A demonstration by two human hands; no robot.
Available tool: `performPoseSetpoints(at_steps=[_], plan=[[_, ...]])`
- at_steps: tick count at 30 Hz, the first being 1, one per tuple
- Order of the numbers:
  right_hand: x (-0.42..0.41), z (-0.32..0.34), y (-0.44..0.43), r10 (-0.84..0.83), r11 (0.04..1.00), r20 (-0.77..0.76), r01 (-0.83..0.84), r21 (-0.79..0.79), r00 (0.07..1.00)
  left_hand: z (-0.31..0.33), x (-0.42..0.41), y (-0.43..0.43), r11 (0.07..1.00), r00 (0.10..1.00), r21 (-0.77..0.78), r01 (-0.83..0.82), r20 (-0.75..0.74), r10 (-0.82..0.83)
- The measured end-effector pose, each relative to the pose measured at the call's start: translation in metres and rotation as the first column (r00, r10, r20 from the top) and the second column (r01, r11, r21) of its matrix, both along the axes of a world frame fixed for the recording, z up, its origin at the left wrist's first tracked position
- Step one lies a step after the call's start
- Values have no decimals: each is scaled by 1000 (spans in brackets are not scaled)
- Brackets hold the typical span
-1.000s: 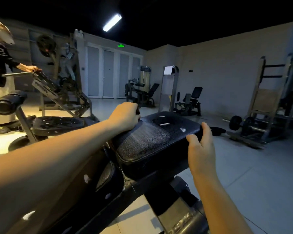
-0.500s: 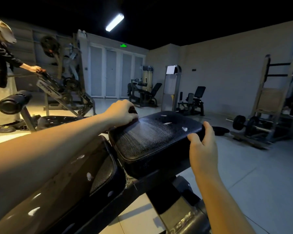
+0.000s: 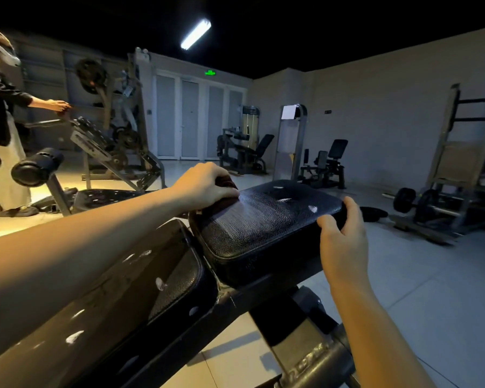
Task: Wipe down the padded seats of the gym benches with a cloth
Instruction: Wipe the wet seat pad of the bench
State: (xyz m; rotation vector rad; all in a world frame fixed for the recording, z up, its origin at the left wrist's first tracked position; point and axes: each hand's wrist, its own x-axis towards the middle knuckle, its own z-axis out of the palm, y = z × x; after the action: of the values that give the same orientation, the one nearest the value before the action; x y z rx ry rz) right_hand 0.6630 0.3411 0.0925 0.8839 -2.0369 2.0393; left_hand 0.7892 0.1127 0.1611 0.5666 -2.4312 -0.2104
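Observation:
A black padded seat (image 3: 263, 219) with small tears sits in front of me, joined to the long back pad (image 3: 118, 292) at lower left. My left hand (image 3: 205, 184) grips a dark reddish cloth (image 3: 230, 186) at the seat's far left corner; most of the cloth is hidden under my fingers. My right hand (image 3: 340, 233) grips the seat's right edge, thumb on top and fingers curled round the side.
The bench's metal frame (image 3: 305, 359) runs below. Another person (image 3: 0, 113) stands at far left by a plate-loaded machine (image 3: 109, 141). A roller pad (image 3: 37, 166) is at left, a barbell rack (image 3: 437, 203) at right, more machines (image 3: 322, 163) at the back.
My left hand with the cloth has slid back along the seat's left edge towards me. The right hand has kept its grip on the right edge.

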Motion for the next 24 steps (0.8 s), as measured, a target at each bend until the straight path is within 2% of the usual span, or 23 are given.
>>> performPoseSetpoints(at_steps=[4,7,9,11,14,16,19,21,23,24], plan=[[1,2,0,-5,1000,7,5,6,1000,-2,-1,44,980,980,0,200,12,-200],[2,2,-2,-15,1000,12,14,16,1000,-4,10,74,919,914,54,391,92,-395],[1,2,-2,-23,1000,8,22,20,1000,-5,14,66,903,897,81,423,100,-429],[2,3,-2,-15,1000,0,15,15,1000,-6,8,34,954,952,12,298,73,-298],[3,3,0,-9,1000,-2,9,7,1000,-5,-2,-9,1000,999,4,-15,37,14],[2,3,1,-9,1000,-5,9,11,1000,-4,-11,-5,999,1000,34,-28,11,28],[2,3,1,-4,1000,8,4,12,1000,-2,-19,49,974,974,26,226,-38,-225],[3,3,0,-4,1000,22,4,6,1000,-4,-17,86,904,904,-18,427,13,-427],[1,3,-1,8,1000,40,-7,-10,999,-6,-16,90,868,869,-52,494,49,-492],[0,3,-1,15,1000,45,-14,-18,999,-5,-18,79,887,889,-55,458,50,-456]])
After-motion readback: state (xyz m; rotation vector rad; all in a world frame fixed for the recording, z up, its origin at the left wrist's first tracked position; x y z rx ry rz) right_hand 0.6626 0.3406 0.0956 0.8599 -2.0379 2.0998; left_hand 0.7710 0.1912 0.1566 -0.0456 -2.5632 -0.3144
